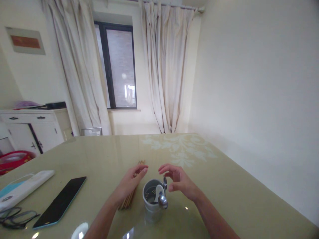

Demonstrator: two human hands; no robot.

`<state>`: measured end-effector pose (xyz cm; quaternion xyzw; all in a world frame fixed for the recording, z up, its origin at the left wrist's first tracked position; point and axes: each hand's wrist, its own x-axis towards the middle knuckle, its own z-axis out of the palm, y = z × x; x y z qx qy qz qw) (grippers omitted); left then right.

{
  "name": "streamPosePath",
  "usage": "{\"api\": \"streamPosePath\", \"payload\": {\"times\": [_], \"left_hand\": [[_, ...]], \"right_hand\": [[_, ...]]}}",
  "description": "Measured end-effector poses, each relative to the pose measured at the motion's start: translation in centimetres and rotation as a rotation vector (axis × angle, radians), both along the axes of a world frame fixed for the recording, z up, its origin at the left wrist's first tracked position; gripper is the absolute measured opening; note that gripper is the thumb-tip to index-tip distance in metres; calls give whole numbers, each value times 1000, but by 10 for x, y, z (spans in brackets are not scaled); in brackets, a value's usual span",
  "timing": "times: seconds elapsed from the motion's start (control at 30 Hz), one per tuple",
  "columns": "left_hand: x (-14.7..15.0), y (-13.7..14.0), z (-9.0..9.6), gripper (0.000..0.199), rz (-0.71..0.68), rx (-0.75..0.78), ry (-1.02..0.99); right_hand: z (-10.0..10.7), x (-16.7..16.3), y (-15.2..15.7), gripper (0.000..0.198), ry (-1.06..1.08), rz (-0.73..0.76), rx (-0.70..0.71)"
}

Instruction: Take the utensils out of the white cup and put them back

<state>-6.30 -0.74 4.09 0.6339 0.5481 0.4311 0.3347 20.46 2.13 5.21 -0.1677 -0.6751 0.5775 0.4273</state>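
Note:
A grey utensil holder point(152, 209) stands upright on the table in front of me. Inside it lean a white ceramic spoon point(159, 192) with a blue mark and two metal spoons, one with its shiny round bowl point(162, 201) over the near rim. My left hand point(132, 181) hovers over a bundle of chopsticks point(128, 202) lying left of the holder; its fingers are apart, and whether it touches them I cannot tell. To the right of the holder, my right hand point(178, 181) is open with curled fingers close to the upper metal spoon point(165, 182), apparently holding nothing.
On the left of the glossy table point(99, 156) lie a black-screened phone or tablet point(61, 202), eyeglasses point(18, 217) and a long white box-like object point(27, 189). A white cabinet point(45, 132) and a red basin point(15, 161) stand beyond. A wall point(261, 99) borders the table's right side.

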Motion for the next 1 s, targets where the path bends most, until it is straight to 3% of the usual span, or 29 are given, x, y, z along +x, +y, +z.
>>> {"api": "streamPosePath", "payload": {"times": [0.17, 0.27, 0.4, 0.57, 0.67, 0.77, 0.9, 1.0], "left_hand": [[-4, -23, 21, 79, -617, -279, -339], [-2, -24, 17, 93, -723, -325, -393], [11, -20, 8, 88, -707, -311, -404], [40, -24, -2, 83, -660, -247, -404], [49, -25, -10, 97, -637, -272, -434], [48, -23, -14, 102, -569, -271, -495], [43, -16, -7, 75, -250, -84, -454], [45, -13, 0, 61, -137, 14, -304]], "right_hand": [[3, -3, -4, 34, -13, 19, 17], [6, -6, -8, 32, -11, -14, 21], [5, -9, -7, 33, 86, -152, -72], [8, 2, 6, 44, 573, -431, -206], [10, 9, 14, 44, 702, -486, -285], [4, 4, 16, 45, 685, -457, -343], [-6, -14, 8, 47, 534, -343, -346], [-8, -25, 0, 49, 352, -244, -281]]}}
